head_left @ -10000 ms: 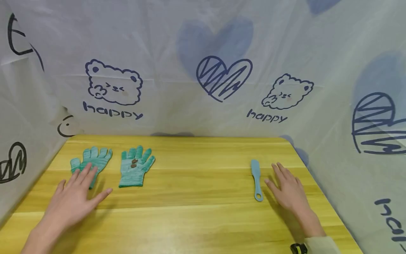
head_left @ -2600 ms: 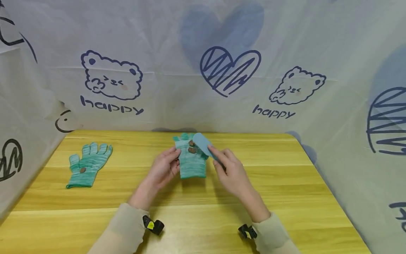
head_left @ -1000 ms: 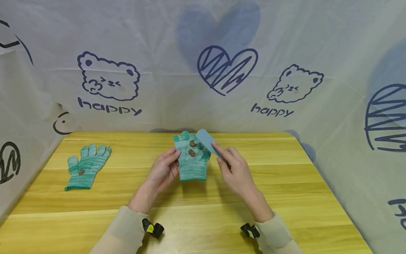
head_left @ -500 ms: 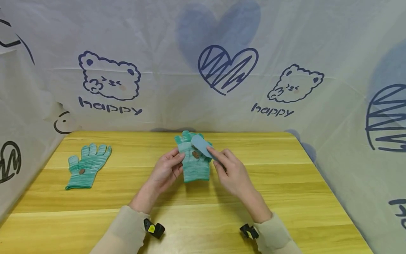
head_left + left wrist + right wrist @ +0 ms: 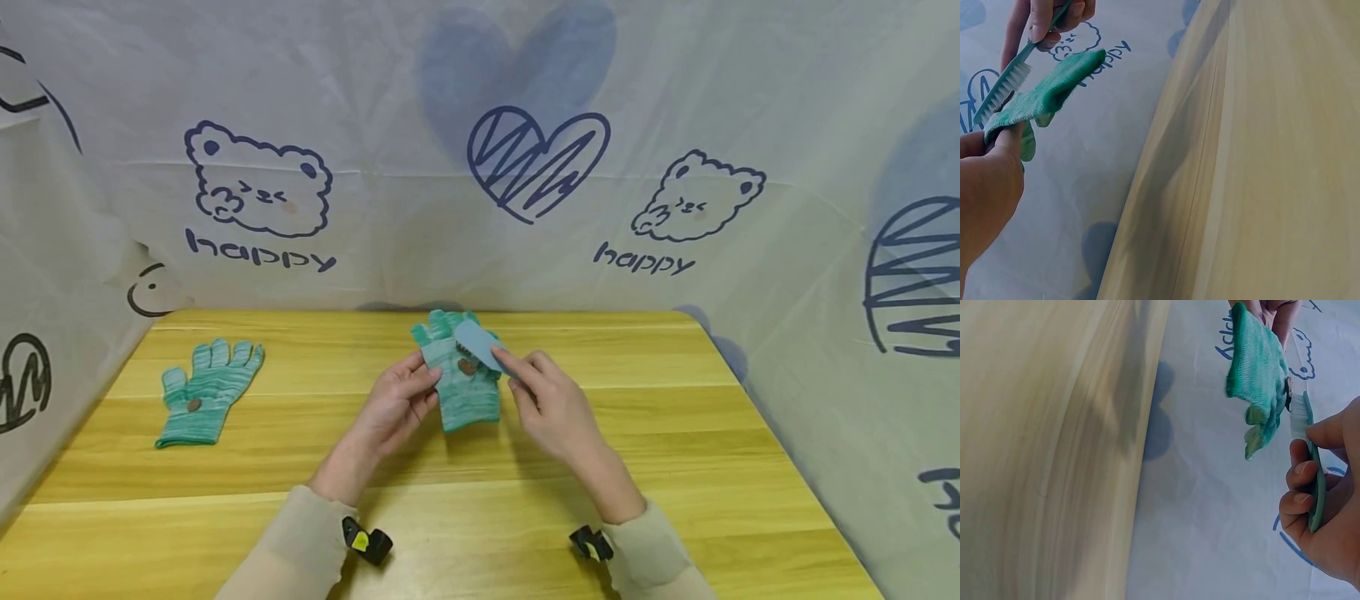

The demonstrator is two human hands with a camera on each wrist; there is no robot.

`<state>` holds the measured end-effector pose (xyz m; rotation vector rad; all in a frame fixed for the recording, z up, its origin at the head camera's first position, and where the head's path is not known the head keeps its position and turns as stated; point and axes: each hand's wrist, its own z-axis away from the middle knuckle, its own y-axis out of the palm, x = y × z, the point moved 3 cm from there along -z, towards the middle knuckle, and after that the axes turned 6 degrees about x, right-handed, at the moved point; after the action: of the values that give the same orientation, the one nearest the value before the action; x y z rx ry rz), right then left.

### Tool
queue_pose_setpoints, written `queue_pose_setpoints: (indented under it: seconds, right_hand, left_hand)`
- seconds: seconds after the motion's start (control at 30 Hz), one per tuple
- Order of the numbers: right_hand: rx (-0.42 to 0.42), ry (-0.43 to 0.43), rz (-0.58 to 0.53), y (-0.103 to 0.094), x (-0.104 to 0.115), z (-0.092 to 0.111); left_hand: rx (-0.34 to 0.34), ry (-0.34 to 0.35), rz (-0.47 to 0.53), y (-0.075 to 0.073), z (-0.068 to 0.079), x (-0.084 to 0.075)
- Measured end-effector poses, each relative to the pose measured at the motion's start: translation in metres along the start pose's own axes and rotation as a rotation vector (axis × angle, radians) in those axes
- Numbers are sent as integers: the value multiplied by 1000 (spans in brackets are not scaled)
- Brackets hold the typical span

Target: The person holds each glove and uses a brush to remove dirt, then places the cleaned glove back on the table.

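While our left hand (image 5: 393, 404) pinches a green glove (image 5: 467, 385) raised above the table (image 5: 480, 492), our right hand (image 5: 551, 404) grips a brush (image 5: 476, 344), its bristles pressed against the glove's palm.

The brush (image 5: 476, 345) hid part of the held glove (image 5: 465, 383) at the centre of the head view, and its handle was buried in the right hand (image 5: 551, 406). In the left wrist view the left hand (image 5: 988, 181) was cut off by the left edge. The wooden table (image 5: 1041, 450) was blurred in both wrist views.
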<state>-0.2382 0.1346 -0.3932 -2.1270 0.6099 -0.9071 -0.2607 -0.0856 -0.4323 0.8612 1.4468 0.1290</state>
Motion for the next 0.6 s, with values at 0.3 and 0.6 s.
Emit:
queue_pose_setpoints:
  seconds: [0.3, 0.6]
  right_hand:
    - [14, 29, -21, -3, -3, 0]
    - [-40, 48, -124, -11, -4, -2]
  left_hand:
    - [-12, -4, 52, 0, 1, -2]
    - [-33, -1, 56, -2, 3, -1]
